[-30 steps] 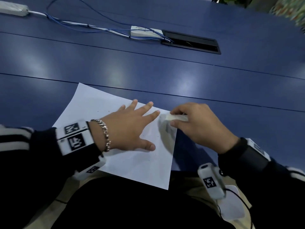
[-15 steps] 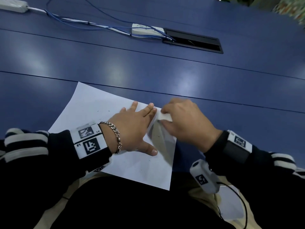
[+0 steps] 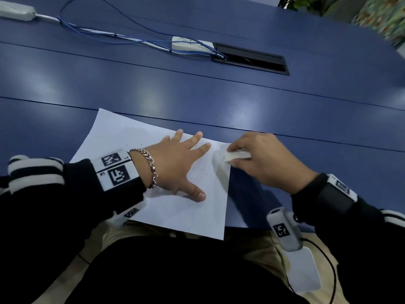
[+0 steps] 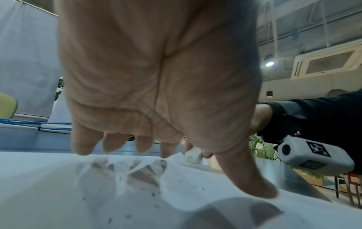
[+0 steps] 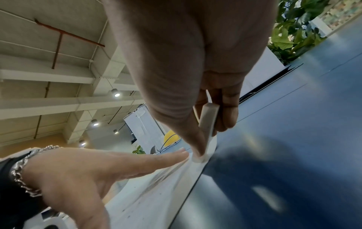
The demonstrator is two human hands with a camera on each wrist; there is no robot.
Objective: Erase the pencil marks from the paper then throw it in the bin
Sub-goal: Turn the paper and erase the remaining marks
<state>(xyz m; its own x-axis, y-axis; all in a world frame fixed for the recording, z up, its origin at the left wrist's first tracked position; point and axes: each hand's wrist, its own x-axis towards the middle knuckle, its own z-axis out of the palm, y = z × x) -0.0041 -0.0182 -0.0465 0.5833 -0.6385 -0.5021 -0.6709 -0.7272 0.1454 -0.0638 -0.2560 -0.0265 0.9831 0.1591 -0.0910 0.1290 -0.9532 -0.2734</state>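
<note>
A white sheet of paper lies flat on a dark blue table, its near edge overhanging the table's edge toward the person's lap. The left hand rests palm down on the sheet with its fingers straight and spread, the thumb splayed toward the near side, holding the paper in place; a chain bracelet circles that wrist. Just beside the left fingertips, the right hand pinches a white eraser between thumb and curled fingers, its lower end touching the paper at the sheet's right edge. In the left wrist view small dark specks dot the sheet under and near the left palm. The tabletop is glossy, shows pale reflections of lights, and is crossed by thin seams running beyond both hands. Well beyond the hands a white power strip sits against a black cable hatch set in the table, with blue cables trailing away to the left. The wrist views show a bare concrete ceiling with round lamps, a ceiling air unit, and leafy green plants past the table's far side.
</note>
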